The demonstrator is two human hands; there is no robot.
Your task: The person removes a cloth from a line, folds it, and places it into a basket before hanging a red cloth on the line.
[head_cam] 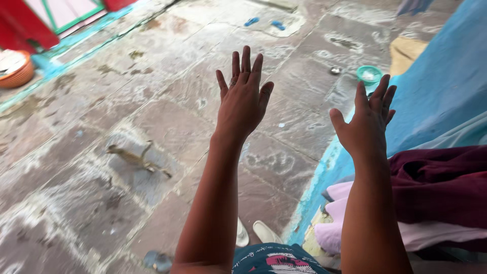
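Both my arms are stretched out in front of me, and my grip is empty on each side: my left hand is spread wide with all five fingers fanned, a ring showing on one of them, and my right hand is open the same way, fingers up and apart. Neither touches anything.

Nearest to my right hand is the folded laundry at my right: a maroon cloth lying on top of pale pink cloth, resting against the blue wall ledge. My right wrist sits just above and beside that pile. Below my left arm is only the wet stone floor.

To do this reach well, I judge I should keep the palms clear of the wet floor and bring the right hand down onto the maroon cloth from above, taking the top layer alone so the pink cloth underneath stays folded.

Counting what lies around:
- one teal bowl with something white in it, beyond my right fingertips
- one small metal cup just left of it
- two blue sandals far off on the floor
- two pale slippers near my feet
- one orange basket at the far left
- one twig-like scrap on the slabs
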